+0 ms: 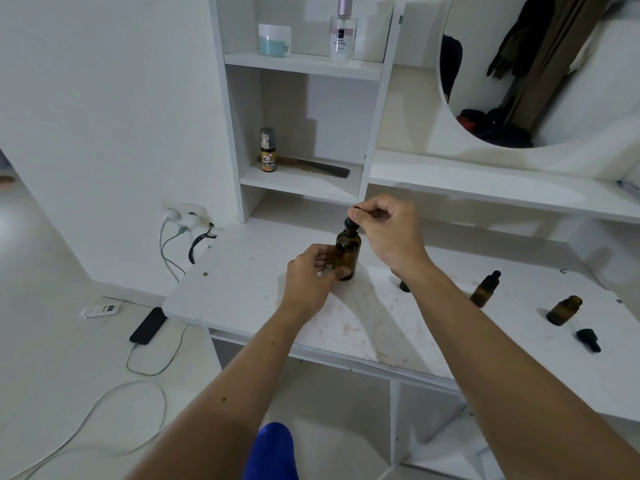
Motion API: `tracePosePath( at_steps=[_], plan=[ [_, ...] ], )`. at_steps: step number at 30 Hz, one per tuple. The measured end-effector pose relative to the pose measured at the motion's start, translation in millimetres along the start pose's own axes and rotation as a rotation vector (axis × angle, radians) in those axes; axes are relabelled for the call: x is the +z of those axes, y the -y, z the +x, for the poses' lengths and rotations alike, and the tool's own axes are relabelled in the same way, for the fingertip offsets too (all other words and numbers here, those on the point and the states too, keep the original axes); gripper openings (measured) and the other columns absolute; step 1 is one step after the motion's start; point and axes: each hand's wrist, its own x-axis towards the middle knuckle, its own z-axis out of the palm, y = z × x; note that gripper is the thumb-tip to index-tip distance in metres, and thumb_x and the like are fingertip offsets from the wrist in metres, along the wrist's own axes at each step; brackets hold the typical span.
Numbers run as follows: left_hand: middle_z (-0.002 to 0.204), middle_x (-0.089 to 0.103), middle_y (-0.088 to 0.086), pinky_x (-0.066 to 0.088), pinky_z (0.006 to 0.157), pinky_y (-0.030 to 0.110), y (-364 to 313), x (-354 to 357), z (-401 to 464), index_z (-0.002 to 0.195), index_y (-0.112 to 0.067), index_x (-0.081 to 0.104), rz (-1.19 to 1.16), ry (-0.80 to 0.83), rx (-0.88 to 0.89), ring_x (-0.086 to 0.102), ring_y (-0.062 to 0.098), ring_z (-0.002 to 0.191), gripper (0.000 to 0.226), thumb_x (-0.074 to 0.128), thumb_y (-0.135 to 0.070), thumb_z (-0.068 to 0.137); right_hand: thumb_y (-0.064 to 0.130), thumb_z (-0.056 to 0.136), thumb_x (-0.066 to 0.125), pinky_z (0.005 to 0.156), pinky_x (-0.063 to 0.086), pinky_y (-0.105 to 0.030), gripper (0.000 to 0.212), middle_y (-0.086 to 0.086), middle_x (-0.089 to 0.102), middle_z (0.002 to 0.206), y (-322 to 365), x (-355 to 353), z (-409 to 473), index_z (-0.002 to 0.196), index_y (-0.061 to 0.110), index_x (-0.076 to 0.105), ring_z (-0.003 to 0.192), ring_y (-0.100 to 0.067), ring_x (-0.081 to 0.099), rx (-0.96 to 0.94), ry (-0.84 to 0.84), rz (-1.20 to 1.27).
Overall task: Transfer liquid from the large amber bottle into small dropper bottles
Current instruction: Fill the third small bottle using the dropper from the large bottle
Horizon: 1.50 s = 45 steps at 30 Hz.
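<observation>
The large amber bottle (347,252) is stood upright near the middle of the white tabletop (242,282). Its lower body is gripped by the left hand (311,271), thumb and fingers curled round the glass. The black dropper cap (350,224) on its neck is pinched at the rubber bulb by the fingertips of the right hand (388,230). At about four o'clock from the bottle, well apart, a capped small dropper bottle (485,289) is seen, and beyond it an uncapped small bottle (563,310), with a loose black dropper (588,340) lying just beside it (all three look tilted, perhaps by the wide lens). At twelve o'clock, a comb (318,167) and a spray bottle (268,150) are kept on a shelf.
</observation>
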Motion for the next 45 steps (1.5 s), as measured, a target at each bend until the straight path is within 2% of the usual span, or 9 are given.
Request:
tracePosePath(
  at_steps=[8, 13, 18, 23, 27, 31, 35, 41, 45],
  plan=[
    [0.114, 0.075, -0.002, 0.056, 0.097, 0.022, 1, 1, 1, 0.126, -0.012, 0.069, 0.015, 0.003, 0.011, 0.070, 0.011, 0.106, 0.046, 0.086, -0.014, 0.083, 0.018, 0.095, 0.079, 0.089, 0.062, -0.025, 0.007, 0.007, 0.080, 0.092, -3, 1, -4, 0.090, 0.023, 0.080, 0.091, -0.008, 0.077, 0.050, 0.031, 0.035],
    [0.114, 0.074, -0.003, 0.056, 0.097, 0.022, -2, 1, -1, 0.126, -0.013, 0.067, 0.029, 0.007, 0.007, 0.069, 0.011, 0.105, 0.045, 0.086, -0.015, 0.084, 0.018, 0.095, 0.078, 0.085, 0.058, -0.018, 0.005, 0.007, 0.080, 0.097, 6, -7, -7, 0.100, 0.018, 0.080, 0.093, -0.003, 0.076, 0.052, 0.011, 0.119],
    [0.108, 0.070, -0.008, 0.051, 0.084, 0.004, -5, 2, -3, 0.126, -0.012, 0.067, 0.040, -0.003, 0.000, 0.065, -0.001, 0.096, 0.046, 0.085, -0.014, 0.084, 0.013, 0.096, 0.077, 0.084, 0.057, -0.015, 0.009, 0.001, 0.080, 0.096, 31, -26, -1, 0.105, 0.011, 0.078, 0.090, -0.003, 0.076, -0.031, -0.092, 0.204],
    [0.114, 0.073, -0.001, 0.056, 0.099, 0.026, -10, 4, -9, 0.125, -0.011, 0.067, 0.022, -0.046, -0.023, 0.069, 0.015, 0.108, 0.049, 0.088, -0.014, 0.081, 0.018, 0.097, 0.077, 0.087, 0.056, -0.015, 0.014, 0.001, 0.079, 0.100, 47, -50, -2, 0.109, 0.011, 0.078, 0.094, -0.004, 0.075, -0.097, -0.212, 0.216],
    [0.114, 0.071, 0.000, 0.056, 0.097, 0.027, -12, 6, -20, 0.128, -0.010, 0.064, 0.017, -0.101, -0.048, 0.067, 0.014, 0.104, 0.064, 0.094, -0.022, 0.074, 0.019, 0.097, 0.077, 0.088, 0.056, -0.016, 0.014, 0.001, 0.079, 0.101, 49, -72, -12, 0.109, 0.012, 0.078, 0.095, -0.004, 0.075, -0.089, -0.230, 0.225],
    [0.104, 0.072, -0.001, 0.060, 0.086, 0.024, -19, 15, -36, 0.121, -0.014, 0.062, -0.055, -0.127, -0.079, 0.071, 0.015, 0.094, 0.058, 0.094, -0.023, 0.074, 0.016, 0.097, 0.076, 0.087, 0.056, -0.015, 0.010, 0.002, 0.080, 0.099, 38, -97, -31, 0.106, 0.013, 0.078, 0.093, -0.004, 0.075, -0.065, -0.256, 0.238],
    [0.103, 0.071, -0.003, 0.057, 0.076, 0.017, -36, 46, -58, 0.116, -0.017, 0.062, -0.128, -0.090, -0.104, 0.072, 0.013, 0.089, 0.051, 0.093, -0.025, 0.076, 0.012, 0.097, 0.076, 0.088, 0.056, -0.015, 0.010, 0.002, 0.079, 0.099, 23, -123, -53, 0.107, 0.009, 0.076, 0.092, -0.002, 0.076, -0.043, -0.292, 0.242],
    [0.101, 0.072, -0.002, 0.061, 0.084, 0.023, -63, 125, -90, 0.116, -0.016, 0.063, -0.192, 0.094, -0.040, 0.071, 0.013, 0.091, 0.050, 0.093, -0.022, 0.076, 0.017, 0.097, 0.077, 0.090, 0.057, -0.019, 0.007, 0.007, 0.081, 0.099, -4, -176, -82, 0.101, 0.024, 0.077, 0.098, -0.007, 0.077, 0.021, -0.358, 0.192],
    [0.102, 0.073, -0.002, 0.059, 0.085, 0.020, -83, 179, -102, 0.116, -0.015, 0.065, -0.208, 0.243, 0.001, 0.071, 0.013, 0.093, 0.050, 0.094, -0.022, 0.075, 0.017, 0.098, 0.075, 0.070, 0.056, -0.013, 0.005, 0.006, 0.081, 0.092, -22, -222, -102, 0.103, 0.018, 0.077, 0.086, -0.001, 0.077, 0.067, -0.437, 0.143]
  ],
)
